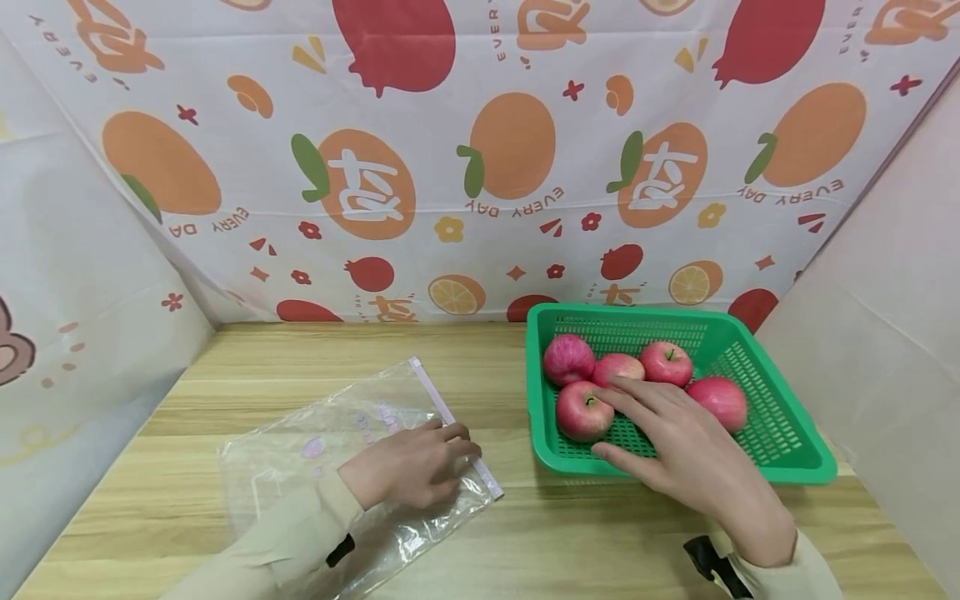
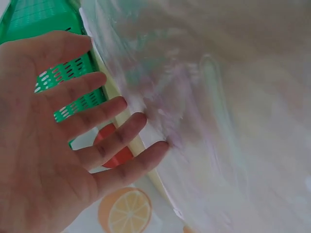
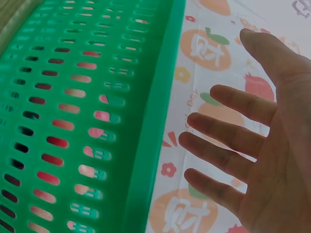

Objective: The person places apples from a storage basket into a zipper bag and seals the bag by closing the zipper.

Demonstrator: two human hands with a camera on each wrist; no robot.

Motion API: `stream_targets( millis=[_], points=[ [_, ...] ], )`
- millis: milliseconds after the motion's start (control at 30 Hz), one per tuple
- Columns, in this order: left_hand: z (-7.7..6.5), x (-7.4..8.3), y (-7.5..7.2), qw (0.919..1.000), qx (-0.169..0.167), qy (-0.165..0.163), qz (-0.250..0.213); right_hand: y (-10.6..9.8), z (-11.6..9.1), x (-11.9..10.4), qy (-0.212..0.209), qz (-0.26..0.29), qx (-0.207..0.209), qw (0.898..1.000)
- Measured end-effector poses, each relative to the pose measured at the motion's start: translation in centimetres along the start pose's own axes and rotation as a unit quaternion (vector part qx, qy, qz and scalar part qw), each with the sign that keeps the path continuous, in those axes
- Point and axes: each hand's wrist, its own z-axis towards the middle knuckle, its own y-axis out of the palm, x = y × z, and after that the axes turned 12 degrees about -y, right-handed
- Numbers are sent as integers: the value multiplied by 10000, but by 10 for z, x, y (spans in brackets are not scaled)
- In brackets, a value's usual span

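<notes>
A clear plastic zip bag (image 1: 300, 442) with pale purple print lies flat on the table, its purple zip strip (image 1: 435, 392) facing right. Over that strip end is my left hand (image 1: 423, 467); in the left wrist view its fingers (image 2: 116, 138) are spread, fingertips at the bag's edge. The green basket (image 1: 585, 465) at the right holds several red apples (image 1: 583, 414). My right hand (image 1: 675, 442) reaches over the basket's front rim with loosely extended fingers, overlapping the apples in the head view. In the right wrist view the fingers (image 3: 226, 138) appear above the rim, holding nothing.
The wood-grain table (image 1: 480, 550) runs back to a fruit-printed cloth (image 1: 517, 250) hung behind it. White cloth walls (image 1: 885, 275) close in the sides. The basket stands near the right wall, and its rim rises around the apples.
</notes>
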Motion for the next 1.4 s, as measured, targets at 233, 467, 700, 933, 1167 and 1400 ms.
stream_targets(
  millis=[233, 467, 700, 933, 1167, 1400],
  points=[
    [4, -2, 4, 9998, -13, -43, 188, 4, 8, -7, -117, 22, -316, 9994],
    [4, 1, 1, 9998, -52, -148, -98, 3, 10, -15, -9, -16, -389, 9992],
    [0, 2, -4, 9992, -40, -74, -391, 2, 10, -18, 17, -16, -426, 9991],
    [-1, -1, 3, 9960, 491, -60, -739, 3, 10, -21, -79, 80, -339, 9994],
    [-7, -3, 8, 9858, 1061, -394, -1240, 5, 11, -20, -117, 88, -326, 9994],
    [-22, 7, -14, 9757, 1393, -692, -1543, 6, 12, -19, -192, 104, -280, 9994]
  ],
)
